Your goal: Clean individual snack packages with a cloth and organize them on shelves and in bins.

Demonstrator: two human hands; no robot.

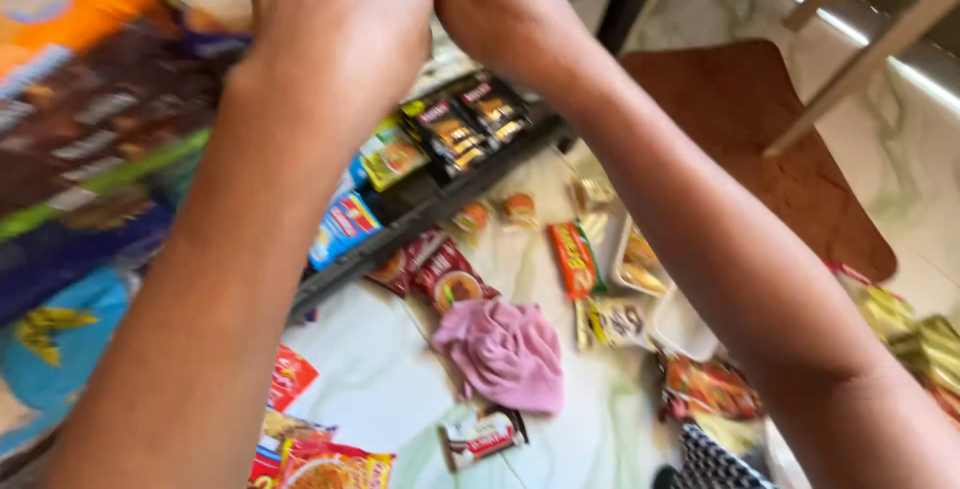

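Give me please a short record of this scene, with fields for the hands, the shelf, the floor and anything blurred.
left hand: raised near the top edge, fingers out of view
right hand: raised, close beside the left hand
held thing: cannot tell
shelf: dark, with snack packets standing on it
floor: pale, strewn with packets
pink cloth: crumpled on the floor among the packets
brown board: flat, right of the arms
blurred: large packets at left

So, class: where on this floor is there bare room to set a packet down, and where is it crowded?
Bare floor lies left of the pink cloth, bordered by the dark shelf edge above and a red packet. A smaller patch sits below the cloth. Right of it, around the white tray, packets crowd together.
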